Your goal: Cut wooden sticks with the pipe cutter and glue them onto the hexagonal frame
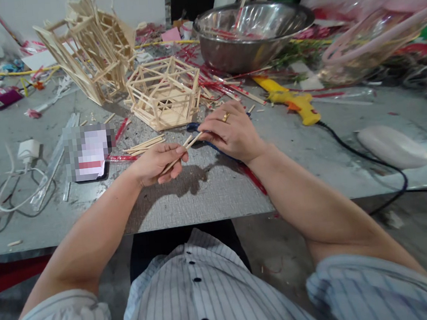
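Note:
My left hand is closed around thin wooden sticks, which point up to the right. The fingertips of my right hand pinch the far end of a stick; a ring is on one finger. Under the right hand lies a dark blue-handled tool, mostly hidden, so its kind is unclear. Several loose wooden sticks lie just behind my left hand. Beyond both hands stands a small hexagonal stick frame, with a taller stick structure at its back left.
A phone lies left of my hands, near a white charger and cable. A yellow glue gun trails a black cord on the right. Behind are a steel bowl, red-wrapped sticks and a clear plastic basket.

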The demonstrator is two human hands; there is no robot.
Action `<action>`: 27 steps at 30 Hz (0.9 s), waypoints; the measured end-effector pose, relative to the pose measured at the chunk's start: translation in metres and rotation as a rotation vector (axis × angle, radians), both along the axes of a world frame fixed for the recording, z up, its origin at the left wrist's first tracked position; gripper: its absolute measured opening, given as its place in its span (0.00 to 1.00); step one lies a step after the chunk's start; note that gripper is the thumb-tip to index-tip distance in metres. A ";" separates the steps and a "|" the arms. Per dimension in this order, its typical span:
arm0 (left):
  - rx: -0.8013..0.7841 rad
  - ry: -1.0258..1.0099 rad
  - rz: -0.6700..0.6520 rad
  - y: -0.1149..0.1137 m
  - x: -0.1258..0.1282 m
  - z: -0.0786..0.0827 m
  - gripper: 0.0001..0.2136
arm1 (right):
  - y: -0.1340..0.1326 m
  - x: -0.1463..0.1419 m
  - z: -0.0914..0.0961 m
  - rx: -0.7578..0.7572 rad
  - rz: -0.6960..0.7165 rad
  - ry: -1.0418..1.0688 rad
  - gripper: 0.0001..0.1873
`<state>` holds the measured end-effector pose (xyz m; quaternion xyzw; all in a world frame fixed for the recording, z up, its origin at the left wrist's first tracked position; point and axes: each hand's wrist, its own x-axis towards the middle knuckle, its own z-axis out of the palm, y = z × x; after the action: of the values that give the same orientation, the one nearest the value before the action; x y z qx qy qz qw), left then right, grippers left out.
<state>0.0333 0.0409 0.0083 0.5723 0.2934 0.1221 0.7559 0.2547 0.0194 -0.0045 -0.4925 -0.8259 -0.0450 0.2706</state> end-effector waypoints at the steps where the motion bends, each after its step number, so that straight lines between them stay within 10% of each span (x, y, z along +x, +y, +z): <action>1: -0.001 0.005 0.004 0.000 0.000 0.000 0.12 | -0.001 0.000 -0.001 -0.004 -0.003 0.001 0.17; 27: 0.019 -0.011 0.071 -0.006 0.003 0.005 0.14 | -0.010 -0.008 -0.001 0.023 -0.104 0.040 0.23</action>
<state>0.0362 0.0352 0.0133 0.5679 0.3082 0.1546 0.7474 0.2469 0.0092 -0.0060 -0.5322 -0.7933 -0.0587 0.2899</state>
